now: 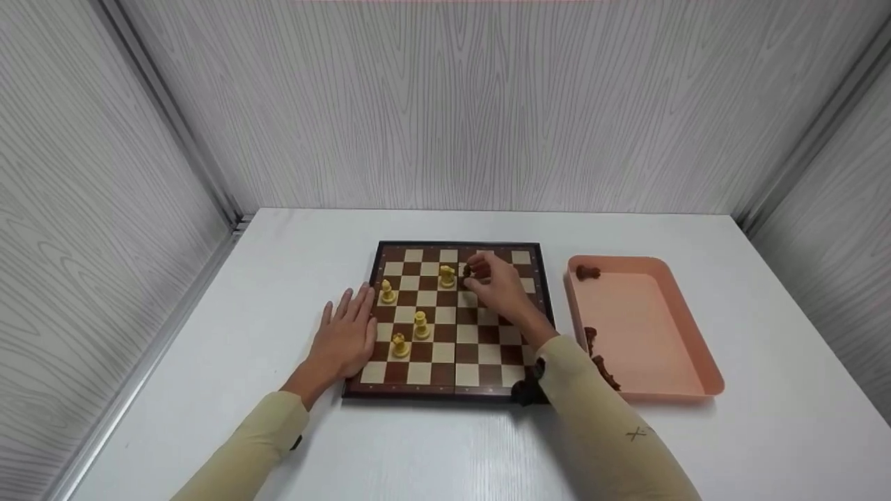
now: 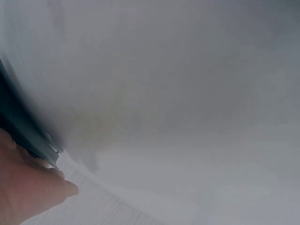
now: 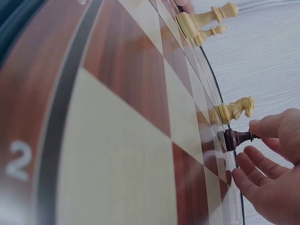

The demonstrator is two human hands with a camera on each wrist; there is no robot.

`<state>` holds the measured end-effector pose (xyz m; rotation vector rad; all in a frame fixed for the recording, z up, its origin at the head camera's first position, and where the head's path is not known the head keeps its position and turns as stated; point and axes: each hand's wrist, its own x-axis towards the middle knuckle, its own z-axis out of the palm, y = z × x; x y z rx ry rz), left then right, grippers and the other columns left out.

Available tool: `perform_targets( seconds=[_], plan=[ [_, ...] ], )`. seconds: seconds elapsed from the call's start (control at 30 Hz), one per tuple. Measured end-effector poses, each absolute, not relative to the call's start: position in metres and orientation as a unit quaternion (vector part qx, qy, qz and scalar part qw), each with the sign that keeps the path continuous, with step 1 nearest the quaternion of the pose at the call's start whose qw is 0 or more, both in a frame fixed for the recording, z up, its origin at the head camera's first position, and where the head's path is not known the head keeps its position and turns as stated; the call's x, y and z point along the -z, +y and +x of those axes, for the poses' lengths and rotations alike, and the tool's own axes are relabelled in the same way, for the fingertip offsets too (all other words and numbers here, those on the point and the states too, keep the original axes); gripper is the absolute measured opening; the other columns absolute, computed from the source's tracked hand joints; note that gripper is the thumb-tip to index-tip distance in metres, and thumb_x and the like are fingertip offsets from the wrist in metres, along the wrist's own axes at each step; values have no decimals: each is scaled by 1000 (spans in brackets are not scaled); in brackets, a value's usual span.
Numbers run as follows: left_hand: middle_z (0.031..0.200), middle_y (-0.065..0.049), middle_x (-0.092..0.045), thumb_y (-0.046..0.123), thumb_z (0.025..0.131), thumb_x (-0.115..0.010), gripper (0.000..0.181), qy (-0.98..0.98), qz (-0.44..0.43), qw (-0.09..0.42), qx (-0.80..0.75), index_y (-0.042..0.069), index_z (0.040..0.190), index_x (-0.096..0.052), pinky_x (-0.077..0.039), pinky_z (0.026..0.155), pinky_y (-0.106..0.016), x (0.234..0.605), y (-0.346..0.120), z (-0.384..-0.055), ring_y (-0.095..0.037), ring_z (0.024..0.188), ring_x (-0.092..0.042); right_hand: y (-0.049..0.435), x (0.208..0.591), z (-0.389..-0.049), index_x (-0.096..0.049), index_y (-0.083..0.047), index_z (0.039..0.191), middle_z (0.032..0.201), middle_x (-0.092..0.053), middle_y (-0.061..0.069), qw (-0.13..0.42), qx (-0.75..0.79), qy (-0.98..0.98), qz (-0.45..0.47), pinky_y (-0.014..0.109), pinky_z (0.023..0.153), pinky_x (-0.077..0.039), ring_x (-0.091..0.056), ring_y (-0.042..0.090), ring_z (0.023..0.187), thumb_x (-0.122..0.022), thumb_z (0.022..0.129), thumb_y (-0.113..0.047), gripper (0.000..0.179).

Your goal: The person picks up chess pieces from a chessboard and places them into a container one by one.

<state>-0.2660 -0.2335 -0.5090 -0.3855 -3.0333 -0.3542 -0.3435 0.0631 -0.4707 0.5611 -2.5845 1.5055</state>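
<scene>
The chessboard [image 1: 480, 355] lies flat on the white table. Near its far side, my right hand [image 1: 498, 287] pinches a dark chess piece [image 3: 236, 138] between thumb and fingers; the fingertips hide its top. That piece stands beside a cream knight [image 1: 446, 277], its base at the board in the right wrist view. My left hand [image 1: 342, 339] rests with straight fingers along the board's left edge. Close to those fingers is a cream bishop [image 1: 388, 292]. A cream rook [image 1: 421, 325] and a cream crowned piece [image 1: 399, 346] stand nearer the front left.
To the right of the board sits a pink tray [image 1: 647, 323] with several dark chess pieces [image 1: 588, 272] lying along its left side. A black object [image 1: 527, 390] shows at the board's front right corner, below the right sleeve. Grey wood-grain panels [image 1: 445, 104] enclose the table.
</scene>
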Motion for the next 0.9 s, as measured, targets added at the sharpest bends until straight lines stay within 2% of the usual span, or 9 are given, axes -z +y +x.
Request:
perform_targets(
  seconds=[0.9],
  plan=[
    [169,-16,-19,27,112,-30,59,-983,-128,56,116,-1,162,-19,-14,122,-60,508,-232,-264,-40,155,-15,58,473,-350,-69,2,118,114,-71,13,76,-481,-856,173,39,95,-55,-68,25,108,-69,98,-5,20]
  ],
)
